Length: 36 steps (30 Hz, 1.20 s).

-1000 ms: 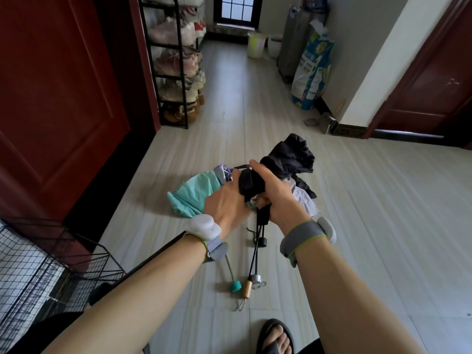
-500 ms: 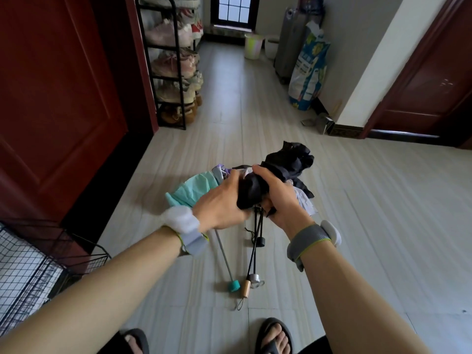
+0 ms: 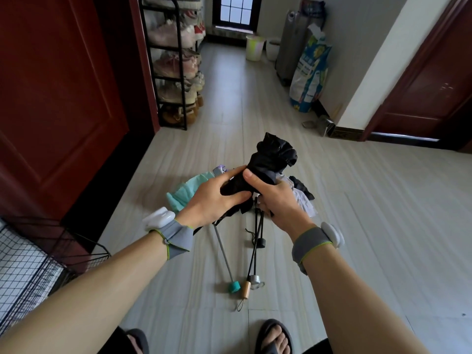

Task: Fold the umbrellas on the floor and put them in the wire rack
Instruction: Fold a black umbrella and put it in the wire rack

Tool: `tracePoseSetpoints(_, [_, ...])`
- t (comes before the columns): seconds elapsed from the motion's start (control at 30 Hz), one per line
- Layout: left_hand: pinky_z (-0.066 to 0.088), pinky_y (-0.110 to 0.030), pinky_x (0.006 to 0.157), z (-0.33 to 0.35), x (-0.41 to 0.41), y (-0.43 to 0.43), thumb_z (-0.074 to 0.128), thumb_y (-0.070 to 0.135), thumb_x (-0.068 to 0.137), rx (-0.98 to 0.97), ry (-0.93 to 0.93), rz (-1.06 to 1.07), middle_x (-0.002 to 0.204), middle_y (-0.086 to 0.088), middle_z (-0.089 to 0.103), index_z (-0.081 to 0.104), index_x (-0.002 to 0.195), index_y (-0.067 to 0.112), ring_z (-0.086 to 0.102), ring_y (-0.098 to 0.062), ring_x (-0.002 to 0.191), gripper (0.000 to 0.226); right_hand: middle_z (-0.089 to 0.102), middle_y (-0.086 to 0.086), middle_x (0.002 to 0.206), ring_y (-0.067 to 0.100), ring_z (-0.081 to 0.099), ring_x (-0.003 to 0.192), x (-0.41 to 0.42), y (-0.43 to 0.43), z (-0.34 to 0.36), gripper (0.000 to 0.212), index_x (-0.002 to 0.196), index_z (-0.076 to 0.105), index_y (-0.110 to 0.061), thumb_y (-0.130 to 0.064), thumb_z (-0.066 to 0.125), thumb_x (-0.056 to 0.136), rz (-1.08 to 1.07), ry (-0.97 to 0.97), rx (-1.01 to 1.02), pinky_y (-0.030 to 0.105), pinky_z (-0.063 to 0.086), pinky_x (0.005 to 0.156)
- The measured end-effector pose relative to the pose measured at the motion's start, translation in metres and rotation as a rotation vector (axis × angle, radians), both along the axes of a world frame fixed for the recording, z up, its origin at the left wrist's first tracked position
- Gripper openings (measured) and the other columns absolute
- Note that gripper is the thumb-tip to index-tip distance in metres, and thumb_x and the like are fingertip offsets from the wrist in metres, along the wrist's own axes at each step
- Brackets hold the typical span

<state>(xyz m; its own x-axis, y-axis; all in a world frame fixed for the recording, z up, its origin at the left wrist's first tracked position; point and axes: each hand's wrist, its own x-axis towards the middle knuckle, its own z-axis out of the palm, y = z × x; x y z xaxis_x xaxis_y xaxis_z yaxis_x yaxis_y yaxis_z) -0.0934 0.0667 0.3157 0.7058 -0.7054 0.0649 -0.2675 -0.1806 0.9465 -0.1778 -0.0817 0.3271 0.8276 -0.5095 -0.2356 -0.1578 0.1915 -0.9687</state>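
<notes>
A black umbrella (image 3: 270,159) is bunched and held up above the floor. My left hand (image 3: 212,198) grips its lower canopy from the left, and my right hand (image 3: 275,200) grips it from the right, thumb on top. Under my hands a teal umbrella (image 3: 186,191) lies on the floor, its thin shaft ending in a teal handle (image 3: 234,286). A white and dark umbrella (image 3: 302,198) lies to the right, partly hidden by my right hand. More shafts and a wooden handle (image 3: 246,286) stretch toward me. The black wire rack (image 3: 33,267) stands at the lower left.
A dark red door (image 3: 51,98) fills the left side. A black shoe rack (image 3: 173,67) stands beyond it. A printed sack (image 3: 310,72), a grey cylinder (image 3: 291,42) and a pale bin (image 3: 255,47) line the far right wall. My sandalled feet (image 3: 273,335) are at the bottom.
The black umbrella has been raised slightly and its canopy gathered tighter. My left hand has turned and closed further round the fabric, and the view has shifted a little.
</notes>
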Motion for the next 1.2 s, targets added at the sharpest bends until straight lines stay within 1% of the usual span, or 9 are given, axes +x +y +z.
tracePoseSetpoints(0.1, [0.05,-0.021,0.101,-0.005,0.006,0.002,0.075,0.031,0.089,0.025,-0.088,0.046,0.121,0.022,0.068,0.051,0.143,0.043,0.062,0.007,0.113,0.06,0.051,0.003,0.064,0.012,0.044,0.053,0.004,-0.002,-0.006,0.025,0.087,0.066,-0.007,-0.027,0.082,0.087,0.019,0.004,0.006,0.025,0.038,0.053])
tracePoseSetpoints(0.2, [0.048,-0.022,0.104,-0.011,0.014,0.005,0.074,0.034,0.089,0.041,-0.169,0.136,0.129,0.018,0.066,0.049,0.146,0.039,0.059,0.005,0.118,0.062,0.06,0.006,0.068,0.015,0.055,0.064,0.003,-0.008,-0.01,0.013,0.085,0.069,-0.003,-0.011,0.071,0.095,0.076,-0.009,-0.027,0.021,0.049,0.061])
tracePoseSetpoints(0.27, [0.048,-0.026,0.105,-0.014,0.019,0.008,0.074,0.035,0.089,0.062,-0.204,0.178,0.13,0.017,0.066,0.049,0.146,0.039,0.06,0.002,0.119,0.063,0.067,0.011,0.072,0.019,0.061,0.069,0.002,-0.008,-0.012,0.012,0.087,0.073,-0.003,-0.001,0.065,0.097,0.113,0.031,-0.136,0.023,0.056,0.068])
tracePoseSetpoints(0.37, [0.053,-0.036,0.098,-0.017,0.019,0.01,0.071,0.038,0.087,0.123,-0.282,0.177,0.122,0.013,0.071,0.046,0.144,0.044,0.065,-0.008,0.113,0.062,0.074,0.019,0.079,0.02,0.065,0.065,0.007,-0.003,-0.017,0.021,0.078,0.074,-0.013,-0.002,0.066,0.094,0.118,0.166,-0.378,0.034,0.062,0.077])
tracePoseSetpoints(0.47, [0.055,-0.041,0.087,-0.019,0.016,0.009,0.064,0.045,0.087,0.184,-0.414,0.188,0.111,0.003,0.071,0.038,0.145,0.049,0.067,-0.019,0.102,0.064,0.071,0.006,0.067,0.016,0.067,0.056,0.009,-0.001,-0.021,0.02,0.076,0.073,-0.008,-0.015,0.069,0.095,0.158,0.272,-0.53,0.037,0.062,0.073])
tracePoseSetpoints(0.57, [0.054,-0.041,0.081,-0.018,0.016,0.009,0.063,0.047,0.091,0.255,-0.502,0.222,0.1,-0.001,0.065,0.034,0.148,0.051,0.064,-0.023,0.094,0.064,0.068,0.007,0.069,0.016,0.064,0.054,0.005,-0.002,-0.019,0.03,0.084,0.07,0.01,-0.018,0.072,0.094,0.081,0.255,-0.405,0.027,0.058,0.058])
tracePoseSetpoints(0.8, [0.054,-0.047,0.079,-0.02,0.008,0.004,0.057,0.047,0.096,0.448,-0.625,0.229,0.13,-0.006,0.058,0.035,0.151,0.025,0.06,-0.032,0.113,0.063,0.059,0.002,0.058,0.016,0.062,0.052,0.001,0.007,-0.003,0.028,0.074,0.066,-0.007,-0.022,0.066,0.098,0.073,0.261,-0.272,0.024,0.052,0.051])
tracePoseSetpoints(1.1, [0.046,-0.041,0.06,-0.024,0.007,-0.006,0.061,0.047,0.093,0.578,-0.627,0.263,0.102,-0.011,0.063,0.032,0.131,0.015,0.065,-0.041,0.084,0.057,0.061,-0.005,0.05,0.017,0.066,0.053,-0.001,0.016,0.001,0.037,0.068,0.055,-0.012,-0.028,0.063,0.101,0.097,0.267,-0.307,0.022,0.048,0.048])
tracePoseSetpoints(1.2, [0.046,-0.038,0.054,-0.028,0.007,-0.008,0.06,0.045,0.095,0.674,-0.802,0.289,0.09,-0.011,0.064,0.037,0.132,0.008,0.067,-0.037,0.074,0.058,0.06,-0.006,0.051,0.014,0.065,0.051,0.0,0.02,0.004,0.035,0.069,0.057,-0.012,-0.025,0.062,0.1,0.092,0.26,-0.354,0.021,0.048,0.048])
